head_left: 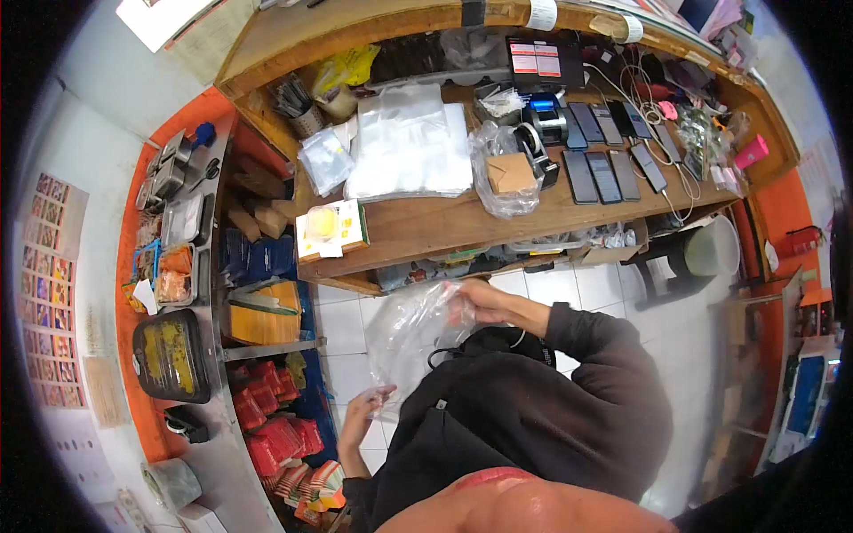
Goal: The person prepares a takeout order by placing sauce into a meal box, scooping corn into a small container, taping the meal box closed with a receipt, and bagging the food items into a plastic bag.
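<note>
A clear plastic bag (pixel 413 333) is stretched between my two hands, over the tiled floor in front of the wooden desk. My right hand (pixel 480 302) grips its upper right edge, fingers closed, just below the desk's front edge. Lower and to the left, my left hand (pixel 369 407) pinches the bag's bottom left part. Nothing can be made out inside the bag. On the desk above lie a stack of clear plastic sheets or bags (pixel 409 147) and a small box with a yellow round item (pixel 324 224).
Several phones (pixel 604 176) with cables, a tape dispenser (pixel 538 147) and a brown box in plastic (pixel 509 173) lie on the wooden desk (pixel 426 231). At the left, a metal counter (pixel 209 444) holds trays and a black container (pixel 171 355); red packets (pixel 280 435) fill a lower shelf.
</note>
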{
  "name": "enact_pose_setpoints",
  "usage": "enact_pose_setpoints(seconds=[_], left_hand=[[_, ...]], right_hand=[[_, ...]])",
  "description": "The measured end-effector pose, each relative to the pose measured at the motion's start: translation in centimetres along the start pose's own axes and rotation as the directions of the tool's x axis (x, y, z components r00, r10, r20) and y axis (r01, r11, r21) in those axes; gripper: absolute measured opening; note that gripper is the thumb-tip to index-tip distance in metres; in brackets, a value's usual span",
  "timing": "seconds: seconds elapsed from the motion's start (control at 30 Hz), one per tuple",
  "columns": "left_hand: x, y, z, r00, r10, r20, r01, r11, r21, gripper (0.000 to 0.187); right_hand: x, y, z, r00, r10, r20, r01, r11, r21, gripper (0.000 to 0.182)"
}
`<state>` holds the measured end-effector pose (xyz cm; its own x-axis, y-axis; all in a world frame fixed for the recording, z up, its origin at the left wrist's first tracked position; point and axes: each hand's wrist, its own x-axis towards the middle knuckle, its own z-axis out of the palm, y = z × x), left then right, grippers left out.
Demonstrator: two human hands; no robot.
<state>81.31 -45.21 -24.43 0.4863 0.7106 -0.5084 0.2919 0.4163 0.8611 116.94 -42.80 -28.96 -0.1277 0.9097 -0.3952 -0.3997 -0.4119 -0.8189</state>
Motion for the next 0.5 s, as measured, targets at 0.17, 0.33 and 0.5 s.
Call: enact_pose_setpoints(seconds=[0.17, 0.33, 0.5], left_hand=[[0.6, 3.3, -4.7, 0.413, 0.835, -0.363, -0.318, 0.506, 0.802, 0.026], [5.2, 3.3, -7.0, 0.966, 0.226, -0.124, -0.245, 0.954, -0.17, 0.051], [11.9, 5.2, -5.8, 0.93, 0.353, 0.098, -0.123, 0.553, -0.824, 0.05]], right_hand=[[1.2, -3.0, 1.0, 0.468, 0.536, 0.702, -0.754, 0.657, 0.001, 0.039], [2.9, -9.7, -1.7, 0.788, -0.227, 0.572, -0.2, 0.785, 0.587, 0.033], [5.9, -9.8, -8.8, 0.954, 0.036, 0.297, -0.147, 0.92, 0.362, 0.025]])
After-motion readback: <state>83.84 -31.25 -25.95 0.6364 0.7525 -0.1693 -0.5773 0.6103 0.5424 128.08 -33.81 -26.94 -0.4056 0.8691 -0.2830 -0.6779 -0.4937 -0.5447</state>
